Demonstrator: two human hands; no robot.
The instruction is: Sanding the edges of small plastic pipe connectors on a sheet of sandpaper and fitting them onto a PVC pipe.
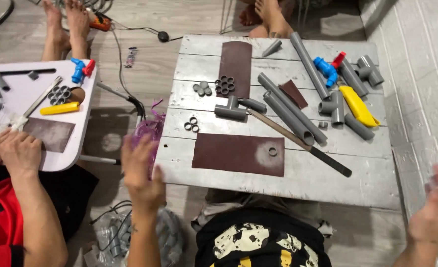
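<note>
Both hands empty, fingers spread: left hand (142, 173) at tabletop (298, 180) near-left edge, right hand (434, 210) off right. Small grey ring (273, 151) sits loose on sandpaper sheet (229, 153), centre-near; bumping the tabletop likely rolls it off.

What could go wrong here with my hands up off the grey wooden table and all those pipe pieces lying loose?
The long grey plastic pipes lie loose and could roll if the grey wooden table is bumped. The small grey ring on the brown sandpaper sheet could slide off. Both the left hand and right hand are empty, steadying nothing.
</note>
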